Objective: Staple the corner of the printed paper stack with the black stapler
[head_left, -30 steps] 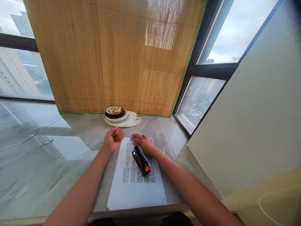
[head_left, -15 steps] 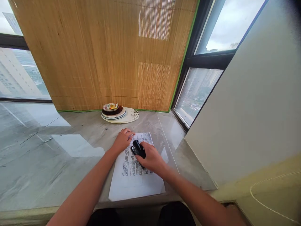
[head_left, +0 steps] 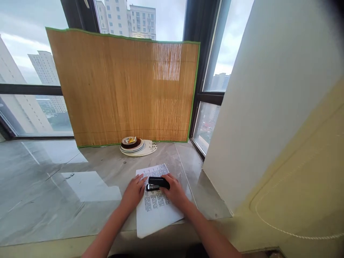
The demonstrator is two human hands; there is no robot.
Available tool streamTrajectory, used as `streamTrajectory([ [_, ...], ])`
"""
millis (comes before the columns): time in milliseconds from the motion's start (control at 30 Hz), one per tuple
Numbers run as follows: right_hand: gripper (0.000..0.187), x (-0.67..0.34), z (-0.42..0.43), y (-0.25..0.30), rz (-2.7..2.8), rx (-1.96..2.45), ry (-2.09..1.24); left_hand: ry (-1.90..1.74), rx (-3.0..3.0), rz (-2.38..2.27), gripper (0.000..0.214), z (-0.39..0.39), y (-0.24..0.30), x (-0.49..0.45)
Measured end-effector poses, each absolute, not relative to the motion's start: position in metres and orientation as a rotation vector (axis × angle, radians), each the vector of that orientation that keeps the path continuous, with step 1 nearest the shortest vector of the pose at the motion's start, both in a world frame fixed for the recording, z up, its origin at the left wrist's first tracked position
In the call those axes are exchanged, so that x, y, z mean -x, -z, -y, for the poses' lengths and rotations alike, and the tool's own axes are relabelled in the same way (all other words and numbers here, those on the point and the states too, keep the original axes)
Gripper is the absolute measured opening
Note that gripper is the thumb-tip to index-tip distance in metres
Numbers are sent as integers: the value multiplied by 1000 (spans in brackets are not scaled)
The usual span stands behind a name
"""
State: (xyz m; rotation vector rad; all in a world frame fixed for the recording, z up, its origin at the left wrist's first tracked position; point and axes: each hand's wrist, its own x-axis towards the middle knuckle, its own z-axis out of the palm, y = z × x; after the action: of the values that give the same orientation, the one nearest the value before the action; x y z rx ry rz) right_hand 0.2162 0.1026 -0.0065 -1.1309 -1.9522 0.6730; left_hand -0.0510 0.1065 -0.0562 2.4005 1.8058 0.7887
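Note:
Printed paper (head_left: 154,216) lies on the grey stone ledge, slightly turned, its lower edge reaching past the ledge's front. My right hand (head_left: 174,191) is closed around a black stapler (head_left: 157,181) above the upper half of the sheet. The stapler points left, with a gap between its upper arm and base. At the left edge of the paper rests my left hand (head_left: 133,191), palm down, fingers stretched out toward the stapler's front end. Whether the stapler touches the paper I cannot tell.
Stacked plates (head_left: 131,145) stand on an oval white plate (head_left: 150,146) at the back of the ledge. Behind them a bamboo mat (head_left: 115,89) leans against the window. A white wall (head_left: 242,118) closes off the right side, with a cord (head_left: 295,235) low down.
The stapler has swung from pointing up-left to pointing left. My left hand has moved down the paper's left edge. The paper has turned a little, and my view has tilted upward.

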Motion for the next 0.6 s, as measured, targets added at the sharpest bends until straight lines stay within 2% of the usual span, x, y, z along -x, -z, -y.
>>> streamTrajectory([
  [100,49,-219,-90,7,1959,1146,-696,-740,-2362,-1881,49,-84,57,45],
  [333,57,-220,-90,17,1833,1100,-685,-711,-2315,-1765,45,-63,40,46],
  [433,43,-228,-97,21,1760,1002,-805,-625,-2281,-1635,51,-51,37,59],
  [533,22,-233,-97,21,1663,978,-906,-777,-2222,-1604,50,-44,28,62],
  [600,24,-234,-95,21,1577,976,-927,-863,-2255,-1549,44,-46,22,59],
])
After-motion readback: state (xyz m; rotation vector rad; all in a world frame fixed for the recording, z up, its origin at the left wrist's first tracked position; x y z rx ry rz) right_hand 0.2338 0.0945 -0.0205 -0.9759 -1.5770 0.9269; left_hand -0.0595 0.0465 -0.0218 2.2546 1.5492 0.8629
